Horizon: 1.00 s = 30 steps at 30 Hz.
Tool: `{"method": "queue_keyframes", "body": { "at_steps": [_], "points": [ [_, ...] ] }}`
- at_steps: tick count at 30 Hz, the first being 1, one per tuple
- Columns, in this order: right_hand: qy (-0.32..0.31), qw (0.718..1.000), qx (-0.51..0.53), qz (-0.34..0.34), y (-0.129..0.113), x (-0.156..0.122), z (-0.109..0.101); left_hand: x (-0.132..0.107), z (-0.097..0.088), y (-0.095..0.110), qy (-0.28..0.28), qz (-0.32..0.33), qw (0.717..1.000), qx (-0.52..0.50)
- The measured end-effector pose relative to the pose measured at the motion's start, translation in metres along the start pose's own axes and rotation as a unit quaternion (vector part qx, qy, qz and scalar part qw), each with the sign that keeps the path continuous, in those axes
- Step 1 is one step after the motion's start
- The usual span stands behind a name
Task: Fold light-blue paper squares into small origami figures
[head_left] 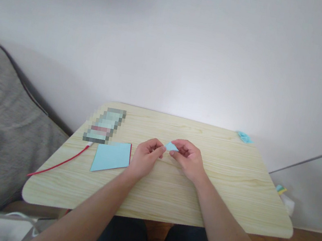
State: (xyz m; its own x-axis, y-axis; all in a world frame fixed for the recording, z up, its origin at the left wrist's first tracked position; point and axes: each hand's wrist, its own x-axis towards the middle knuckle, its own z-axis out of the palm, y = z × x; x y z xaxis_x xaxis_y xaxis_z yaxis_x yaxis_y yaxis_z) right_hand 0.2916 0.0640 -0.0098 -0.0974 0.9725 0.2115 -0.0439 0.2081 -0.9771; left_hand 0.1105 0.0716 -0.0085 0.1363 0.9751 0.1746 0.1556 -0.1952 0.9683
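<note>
Between my two hands is a small folded piece of light blue paper (171,146), held above the middle of the table. My left hand (147,156) pinches its left corner between thumb and fingertips. On the other side, my right hand (189,158) grips the paper's right edge, with the thumb below and the index finger along the top. The fingers cover parts of the paper, so its full shape is hidden. A stack of light blue paper sheets (112,157) lies flat to the left of my left hand, with a red edge showing along its right side.
A blurred-out phone (105,125) lies at the table's back left, with a red cable (61,167) running off the left edge. Crumpled blue paper (244,137) sits at the back right corner. The wooden table (228,199) meets a white wall. Grey fabric (4,142) stands at left.
</note>
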Motion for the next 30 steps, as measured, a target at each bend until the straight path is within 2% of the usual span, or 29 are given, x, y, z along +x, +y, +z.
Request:
{"method": "queue_keyframes", "body": {
  "at_steps": [11,30],
  "points": [
    [0.004,1.0,-0.007,0.03,-0.0035,0.0002,-0.0013,-0.0015,0.0001,0.0033,-0.016,0.002,1.0,0.017],
    [0.001,1.0,-0.002,0.025,-0.0037,0.0009,-0.0028,0.0013,-0.0015,0.005,-0.061,-0.026,0.995,-0.068]
  ]
}}
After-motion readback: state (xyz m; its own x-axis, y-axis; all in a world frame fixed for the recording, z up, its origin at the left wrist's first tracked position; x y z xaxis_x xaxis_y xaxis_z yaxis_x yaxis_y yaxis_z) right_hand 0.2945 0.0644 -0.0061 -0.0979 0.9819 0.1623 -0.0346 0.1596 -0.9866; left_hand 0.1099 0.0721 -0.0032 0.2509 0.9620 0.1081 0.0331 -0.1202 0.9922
